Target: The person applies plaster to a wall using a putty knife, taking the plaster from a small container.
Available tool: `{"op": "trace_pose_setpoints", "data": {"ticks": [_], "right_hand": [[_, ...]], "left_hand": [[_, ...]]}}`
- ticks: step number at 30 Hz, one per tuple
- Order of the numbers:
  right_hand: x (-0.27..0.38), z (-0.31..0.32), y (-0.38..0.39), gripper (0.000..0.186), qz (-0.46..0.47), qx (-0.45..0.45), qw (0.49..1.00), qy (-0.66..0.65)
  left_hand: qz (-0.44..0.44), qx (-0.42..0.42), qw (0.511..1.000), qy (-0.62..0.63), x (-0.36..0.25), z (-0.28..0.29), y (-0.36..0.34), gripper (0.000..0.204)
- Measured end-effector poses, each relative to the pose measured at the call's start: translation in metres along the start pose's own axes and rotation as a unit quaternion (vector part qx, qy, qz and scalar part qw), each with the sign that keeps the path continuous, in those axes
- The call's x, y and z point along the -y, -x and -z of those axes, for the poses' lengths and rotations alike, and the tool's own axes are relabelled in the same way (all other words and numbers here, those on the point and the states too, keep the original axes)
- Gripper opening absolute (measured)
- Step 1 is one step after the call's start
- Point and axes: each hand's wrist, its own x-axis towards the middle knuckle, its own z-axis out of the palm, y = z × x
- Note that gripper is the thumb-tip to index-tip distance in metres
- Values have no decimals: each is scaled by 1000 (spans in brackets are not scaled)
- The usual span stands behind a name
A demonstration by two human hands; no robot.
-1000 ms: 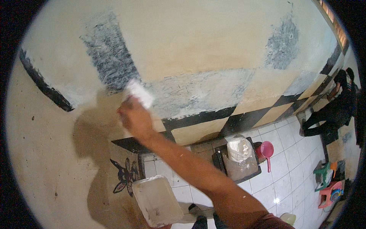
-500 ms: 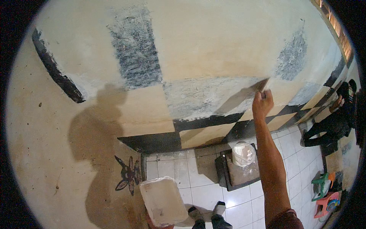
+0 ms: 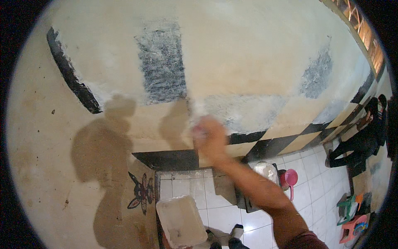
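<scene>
My right hand [image 3: 209,135], blurred by motion, reaches up from the lower right to the wall [image 3: 248,62]. It is closed round a tool too smeared to make out, with a whitish blur just above it. It is on or very close to a whitened band [image 3: 244,114] between a dark, streaky patch [image 3: 161,64] and the black and cream squares [image 3: 269,149] lower down. My shadow falls on the wall to the left. My left hand is out of sight.
A pale rectangular tub [image 3: 181,218] sits lower left by my feet [image 3: 236,232]. Behind my arm are a white bag [image 3: 265,170] on a dark stand and a pink dipper [image 3: 290,177]. A person in dark clothing [image 3: 358,143] crouches at right, near plastic stools [image 3: 348,228].
My right hand swung right along the wall, then came back left to the whitened band, now lower than a second ago. The view has shifted slightly.
</scene>
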Motion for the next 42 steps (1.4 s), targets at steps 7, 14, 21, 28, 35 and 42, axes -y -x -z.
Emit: {"op": "trace_pose_setpoints", "data": {"ticks": [7,14,21,28,35,42], "right_hand": [[-103,185,-70,15,-118,-295,865,388],[-31,-8,-99,15,13,-96,989,115],[86,-32,-72,21,150,69,981,105],[53,80,-203,6,332,-115,861,368],[-156,25,33,31,209,236,870,378],[-97,49,178,39,79,339,899,265]], "left_hand": [[-26,-7,1000,6,-22,2,10,79],[6,3,1000,6,-8,-2,0,81],[5,22,1000,20,-6,-10,11,82],[-7,-10,1000,14,-7,49,20,81],[1,-10,1000,20,1,22,14,80],[-5,-17,1000,9,6,16,11,79]]}}
